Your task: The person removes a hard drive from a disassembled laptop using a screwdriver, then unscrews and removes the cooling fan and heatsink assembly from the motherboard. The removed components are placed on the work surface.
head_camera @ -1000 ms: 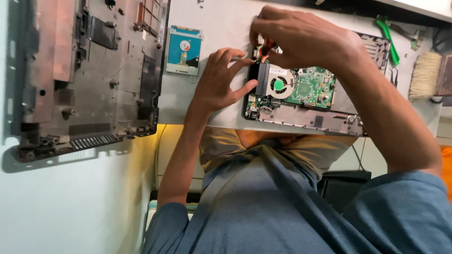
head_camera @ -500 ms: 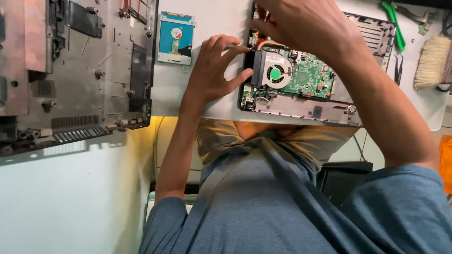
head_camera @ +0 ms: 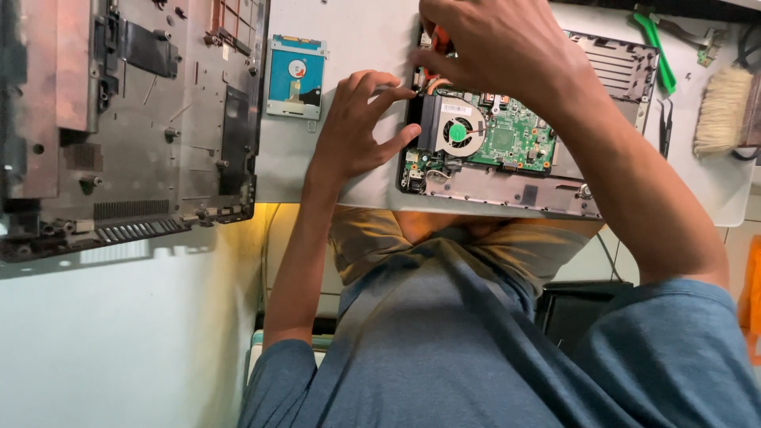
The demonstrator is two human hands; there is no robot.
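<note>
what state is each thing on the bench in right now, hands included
laptop base: opened, green board and fan exposed
bottom cover: removed, inner side up, lying apart
hard drive: out, flat on table
left hand: fingertips at board's edge
right hand: over board's corner, grip hidden
brush: lying untouched

1. We keep our left hand [head_camera: 353,127] just left of the cooling fan [head_camera: 458,132], fingers spread, index fingertip extended toward the fan's upper left corner.
2. We hold our right hand [head_camera: 495,47] above the fan, fingers curled downward.
3. Both forearms reach from below the fan; the right forearm crosses right of it.
</note>
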